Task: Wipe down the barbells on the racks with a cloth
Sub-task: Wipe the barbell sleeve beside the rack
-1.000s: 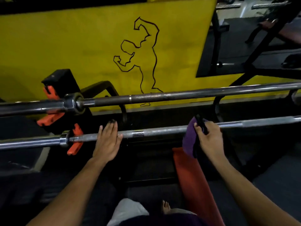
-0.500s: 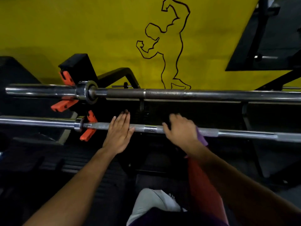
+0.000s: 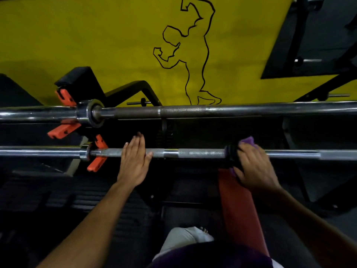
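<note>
Two steel barbells lie across the rack. The near barbell (image 3: 201,153) runs left to right at mid-height, and the far barbell (image 3: 222,110) sits above it. My left hand (image 3: 135,161) lies flat on the near bar with straight fingers, just right of its collar. My right hand (image 3: 253,167) grips a purple cloth (image 3: 248,141) wrapped around the near bar, right of the centre ring. A dark part of the cloth bunches at my fingers.
Orange rack hooks (image 3: 97,155) hold the bars at the left. A red bench pad (image 3: 237,206) runs below the near bar toward me. A yellow wall (image 3: 96,35) with a drawn bodybuilder outline stands behind. Dark rack frames stand at the right.
My right hand with the cloth slid left along the near bar toward my left hand, then back to the right. My left hand stayed on the bar.
</note>
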A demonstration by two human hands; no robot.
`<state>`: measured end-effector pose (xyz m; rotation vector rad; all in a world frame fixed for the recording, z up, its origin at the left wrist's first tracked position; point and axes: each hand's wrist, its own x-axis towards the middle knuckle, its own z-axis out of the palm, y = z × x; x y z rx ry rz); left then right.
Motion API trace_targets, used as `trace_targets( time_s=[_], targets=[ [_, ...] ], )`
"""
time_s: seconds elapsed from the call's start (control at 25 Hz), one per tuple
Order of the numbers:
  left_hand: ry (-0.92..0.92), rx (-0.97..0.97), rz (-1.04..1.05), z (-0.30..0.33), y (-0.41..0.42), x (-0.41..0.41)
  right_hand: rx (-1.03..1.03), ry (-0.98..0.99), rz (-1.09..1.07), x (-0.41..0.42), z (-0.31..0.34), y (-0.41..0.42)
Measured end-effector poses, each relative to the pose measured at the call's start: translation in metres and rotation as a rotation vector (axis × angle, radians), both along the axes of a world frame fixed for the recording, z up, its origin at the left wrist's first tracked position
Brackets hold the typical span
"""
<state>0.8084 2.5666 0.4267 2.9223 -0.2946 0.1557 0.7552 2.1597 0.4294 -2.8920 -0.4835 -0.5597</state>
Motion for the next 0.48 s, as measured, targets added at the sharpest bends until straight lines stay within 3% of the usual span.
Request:
trace_targets(
  time_s=[0.16,0.24,0.32,0.48],
  targets=[
    [-0.001,-0.001,0.006,-0.001,0.0,-0.001,0.089,0.135,-0.299,0.026,0.031,0.024],
    [0.01,0.007,0.005,0.0,0.0,0.0,0.107,0.349,-0.364,0.052,0.044,0.061],
    [0.019,0.008,0.007,0.001,0.0,-0.001,0.065,0.463,-0.284,0.066,0.047,0.107],
    [0.037,-0.011,0.021,0.005,-0.003,-0.002,-0.052,0.261,-0.03,0.045,0.035,0.163]
  ],
)
